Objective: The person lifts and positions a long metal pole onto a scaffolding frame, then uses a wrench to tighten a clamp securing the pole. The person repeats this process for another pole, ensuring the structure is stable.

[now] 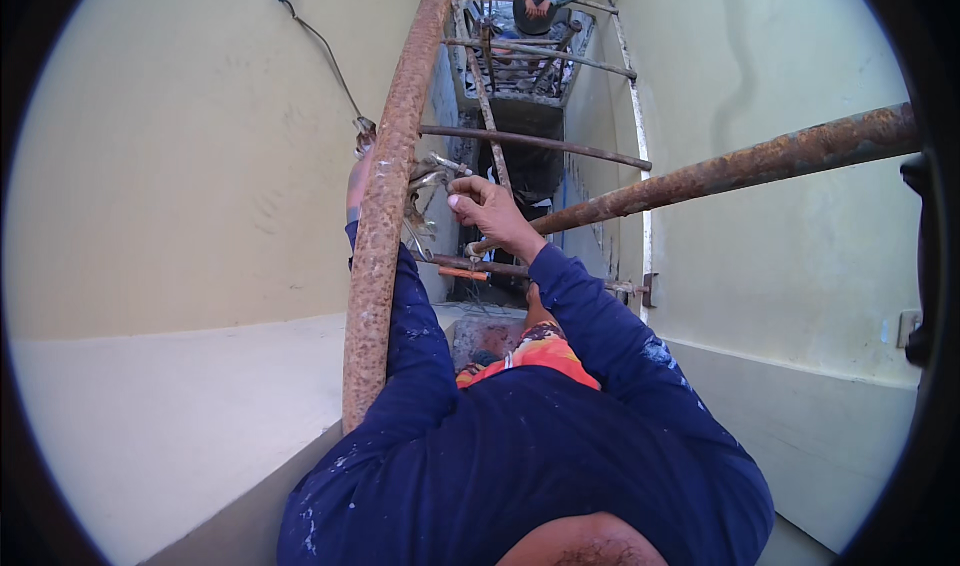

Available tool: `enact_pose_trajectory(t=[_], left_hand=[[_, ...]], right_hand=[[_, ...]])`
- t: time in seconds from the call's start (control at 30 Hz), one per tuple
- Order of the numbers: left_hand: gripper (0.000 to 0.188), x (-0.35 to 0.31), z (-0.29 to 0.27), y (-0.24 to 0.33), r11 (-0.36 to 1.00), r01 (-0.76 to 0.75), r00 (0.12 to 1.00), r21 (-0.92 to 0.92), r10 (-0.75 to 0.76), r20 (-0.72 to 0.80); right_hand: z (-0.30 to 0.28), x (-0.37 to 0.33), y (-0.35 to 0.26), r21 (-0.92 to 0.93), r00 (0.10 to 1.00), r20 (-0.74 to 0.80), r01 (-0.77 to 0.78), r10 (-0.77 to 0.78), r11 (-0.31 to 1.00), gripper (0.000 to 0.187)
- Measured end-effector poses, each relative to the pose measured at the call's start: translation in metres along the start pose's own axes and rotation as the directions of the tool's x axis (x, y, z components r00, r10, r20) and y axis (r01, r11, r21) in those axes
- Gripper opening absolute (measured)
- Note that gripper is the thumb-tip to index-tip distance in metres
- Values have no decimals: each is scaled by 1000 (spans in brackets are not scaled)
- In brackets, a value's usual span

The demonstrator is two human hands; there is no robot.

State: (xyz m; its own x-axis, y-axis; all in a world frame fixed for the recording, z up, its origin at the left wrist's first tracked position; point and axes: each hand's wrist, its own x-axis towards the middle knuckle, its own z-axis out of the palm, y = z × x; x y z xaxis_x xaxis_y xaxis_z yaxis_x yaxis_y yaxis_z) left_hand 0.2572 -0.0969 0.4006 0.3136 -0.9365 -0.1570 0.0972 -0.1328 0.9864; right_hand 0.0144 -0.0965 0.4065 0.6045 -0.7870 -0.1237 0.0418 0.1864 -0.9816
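Observation:
A thick rusty pole (390, 196) slants up in front of my left arm. Behind it, my left hand (357, 181) is mostly hidden, so its fingers cannot be made out. My right hand (492, 214) is raised beside a metal pipe clamp (430, 179) with a bolt sticking out to the right. Its thumb and forefinger are curled together in a pinch at the clamp's bolt side; what lies between them is too small to tell. Below the clamp hangs a slim silvery metal piece (416, 241). An orange bar-like thing (463, 274) lies at a lower crossbar.
A second rusty pole (740, 181) runs from beside my right wrist to the upper right. Thin crossbars (540, 144) span the narrow gap between cream walls (200, 166). A pale ledge (180, 406) is at left. Far below, another person (540, 6) holds a dark round container.

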Motion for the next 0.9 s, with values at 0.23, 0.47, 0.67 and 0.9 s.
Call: enact_pose_trajectory(t=[0.23,0.47,0.67,0.9], left_hand=[[33,8,7,-8,1000,-25,1000,-9,25,18],[31,11,17,-10,998,-61,997,-21,62,48],[24,20,13,-17,995,-81,996,61,83,-31],[21,14,15,-10,989,30,999,-144,-34,-27]], right_hand=[[-2,9,-4,-138,968,-210,107,-135,985,31],[-34,20,-41,-393,991,-89,62,-105,918,38],[-32,27,-30,-124,985,-90,138,-150,983,32],[-37,28,-22,-57,950,-214,221,-228,974,33]])
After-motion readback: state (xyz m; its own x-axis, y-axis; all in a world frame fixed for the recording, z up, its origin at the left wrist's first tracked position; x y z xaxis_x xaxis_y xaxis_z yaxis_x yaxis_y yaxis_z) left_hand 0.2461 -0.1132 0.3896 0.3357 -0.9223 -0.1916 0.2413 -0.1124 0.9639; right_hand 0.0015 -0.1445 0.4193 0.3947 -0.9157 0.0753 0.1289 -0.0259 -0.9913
